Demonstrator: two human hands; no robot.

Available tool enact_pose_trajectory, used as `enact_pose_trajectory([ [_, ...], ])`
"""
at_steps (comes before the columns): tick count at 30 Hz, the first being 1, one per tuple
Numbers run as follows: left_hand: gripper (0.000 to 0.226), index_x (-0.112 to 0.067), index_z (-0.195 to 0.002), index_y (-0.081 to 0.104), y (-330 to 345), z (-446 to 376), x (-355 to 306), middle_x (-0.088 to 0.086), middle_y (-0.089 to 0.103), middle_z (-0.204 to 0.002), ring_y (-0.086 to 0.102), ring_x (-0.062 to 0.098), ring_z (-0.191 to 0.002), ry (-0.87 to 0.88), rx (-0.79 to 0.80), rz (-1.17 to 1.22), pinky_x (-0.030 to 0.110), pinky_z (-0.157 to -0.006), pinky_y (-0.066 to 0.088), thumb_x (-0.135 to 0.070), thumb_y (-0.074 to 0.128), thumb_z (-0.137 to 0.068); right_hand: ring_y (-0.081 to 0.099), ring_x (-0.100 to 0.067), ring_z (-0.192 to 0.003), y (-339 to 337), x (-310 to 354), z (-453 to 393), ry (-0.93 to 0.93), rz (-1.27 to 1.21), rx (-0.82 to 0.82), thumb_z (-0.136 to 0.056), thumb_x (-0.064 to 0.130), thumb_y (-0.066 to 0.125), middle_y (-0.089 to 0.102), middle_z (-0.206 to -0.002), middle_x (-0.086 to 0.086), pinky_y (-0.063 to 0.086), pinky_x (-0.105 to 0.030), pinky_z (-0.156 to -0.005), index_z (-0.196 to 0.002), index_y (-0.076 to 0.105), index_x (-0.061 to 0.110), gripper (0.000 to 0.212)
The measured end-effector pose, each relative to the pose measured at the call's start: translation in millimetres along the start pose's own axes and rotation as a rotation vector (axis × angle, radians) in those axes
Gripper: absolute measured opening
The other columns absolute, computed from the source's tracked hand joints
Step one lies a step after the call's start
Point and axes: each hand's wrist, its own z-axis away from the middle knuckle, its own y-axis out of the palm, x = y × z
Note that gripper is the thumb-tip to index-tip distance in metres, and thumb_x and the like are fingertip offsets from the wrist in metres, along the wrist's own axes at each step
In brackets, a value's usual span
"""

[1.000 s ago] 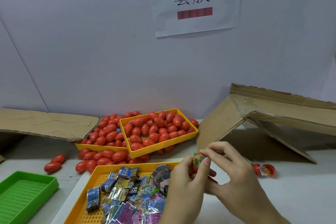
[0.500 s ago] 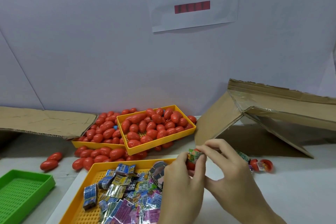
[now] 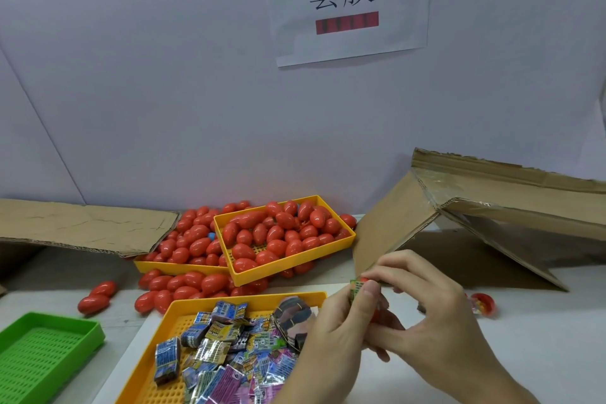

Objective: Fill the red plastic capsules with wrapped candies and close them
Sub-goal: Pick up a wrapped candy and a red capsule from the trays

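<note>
Taking the near yellow tray of wrapped candies as the landmark: left of it sits one green tray, cut off by the frame's left and bottom edges, with a bare strip of table between them. Behind the landmark, two more yellow trays overlap, heaped with red capsules (too many and too piled to count); two lie loose off to the left. The landmark's right rim is hidden by the left hand, which pinches a candy wrapper against a red capsule half, mostly covered by fingers. The right hand curls round the same capsule. Right of the hands lies one open capsule, under a folded cardboard sheet.
</note>
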Motion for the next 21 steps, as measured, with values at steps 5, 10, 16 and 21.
enact_pose_trajectory([
  [5, 0.036, -0.021, -0.081, 0.073, 0, -2, 4, 0.006, 0.070, -0.075, 0.071, 0.024, -0.080, -0.008, -0.006, -0.048, 0.037, -0.061, 0.057, -0.054, 0.062, -0.084, 0.060, -0.005, -0.096, 0, -3, 2, -0.010, 0.076, -0.011, -0.072, 0.049, 0.070, 0.062, -0.100, 0.015, 0.053, -0.011, -0.075, -0.102, 0.070, 0.023, 0.039],
  [10, 0.052, -0.017, -0.077, 0.074, 0, -3, 5, 0.004, 0.071, -0.076, 0.071, 0.021, -0.077, -0.031, -0.023, -0.062, 0.034, -0.059, 0.056, -0.068, 0.065, -0.071, 0.062, -0.006, -0.091, 0, -2, 2, 0.001, 0.108, -0.026, -0.070, 0.052, 0.070, 0.063, -0.097, 0.013, 0.054, -0.012, -0.073, -0.098, 0.072, 0.020, 0.043],
  [16, 0.067, -0.007, -0.112, 0.062, 1, -5, 5, 0.018, 0.075, -0.089, 0.073, 0.025, -0.081, -0.056, -0.043, 0.024, 0.030, -0.054, 0.054, -0.061, 0.058, -0.071, 0.055, 0.005, -0.097, -1, -2, 1, 0.028, 0.067, -0.056, -0.072, 0.057, 0.070, 0.059, -0.097, 0.016, 0.041, 0.002, -0.068, -0.100, 0.068, 0.024, 0.043],
  [21, 0.044, -0.010, -0.095, 0.065, 4, -3, 9, 0.012, 0.070, -0.072, 0.066, 0.016, -0.063, 0.092, -0.102, -0.216, 0.029, -0.051, 0.052, -0.051, 0.054, -0.080, 0.063, -0.008, -0.083, 6, -11, 6, -0.031, 0.270, -0.030, -0.074, 0.047, 0.076, 0.066, -0.097, 0.006, 0.057, -0.016, -0.073, -0.099, 0.073, 0.015, 0.041],
])
